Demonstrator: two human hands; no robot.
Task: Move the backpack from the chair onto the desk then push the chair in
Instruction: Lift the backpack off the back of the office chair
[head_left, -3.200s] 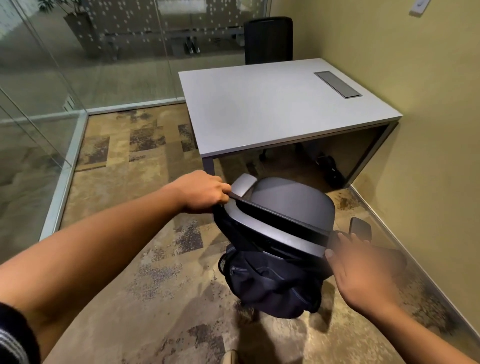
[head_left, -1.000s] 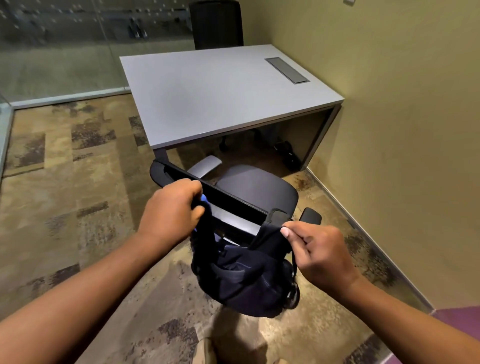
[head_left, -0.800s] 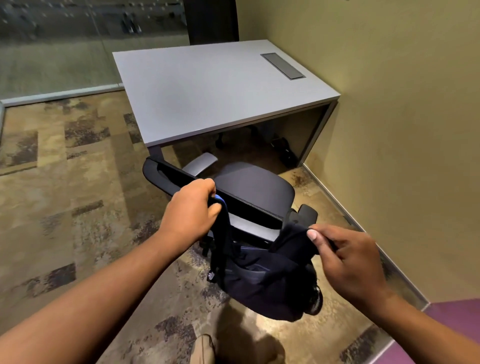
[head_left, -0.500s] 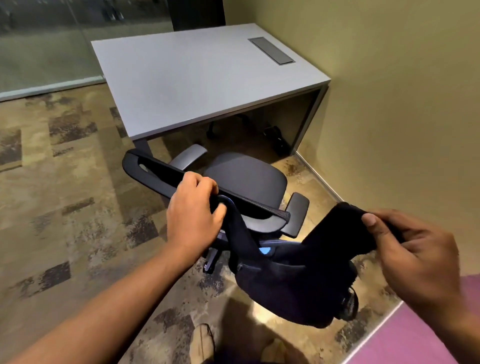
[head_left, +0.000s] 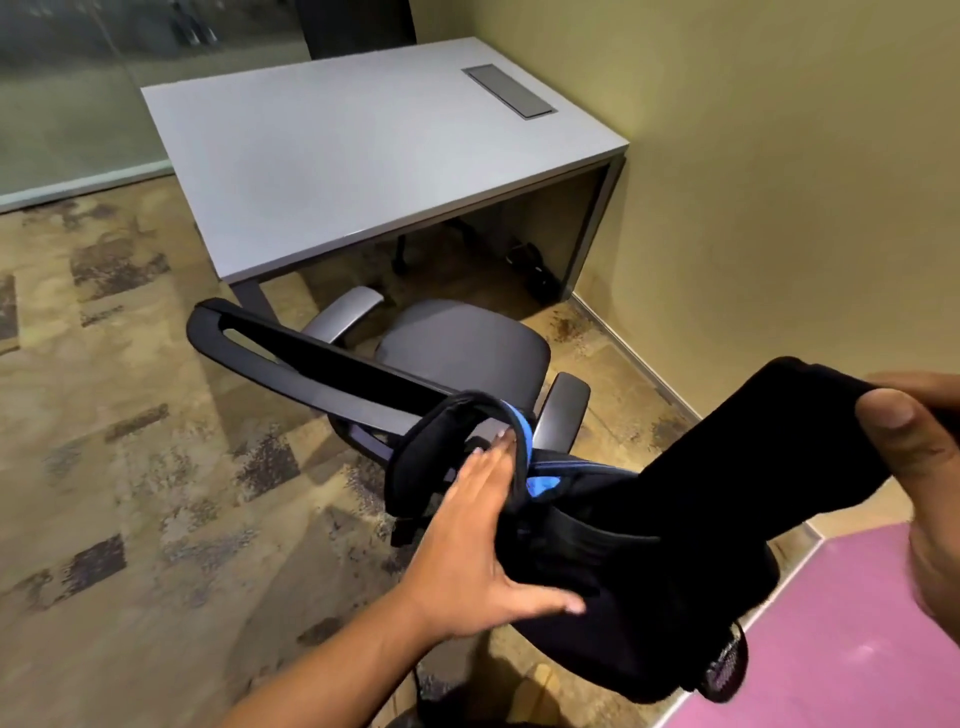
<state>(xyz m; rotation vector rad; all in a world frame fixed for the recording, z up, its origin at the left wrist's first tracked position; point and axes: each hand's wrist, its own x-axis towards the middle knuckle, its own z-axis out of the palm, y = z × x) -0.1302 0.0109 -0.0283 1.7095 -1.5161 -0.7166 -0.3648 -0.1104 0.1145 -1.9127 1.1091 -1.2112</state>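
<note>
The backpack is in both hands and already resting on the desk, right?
No. The left hand and right hand do have the backpack, but it is held up in the air near the chair, not on the desk, as the head view shows.

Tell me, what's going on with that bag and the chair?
A person holds a black backpack in the air, just behind the chair. The right hand grips one strap, and the left hand lies flat against the backpack near the other strap. The backpack is not on the desk yet, and the chair is not pushed in.
</note>
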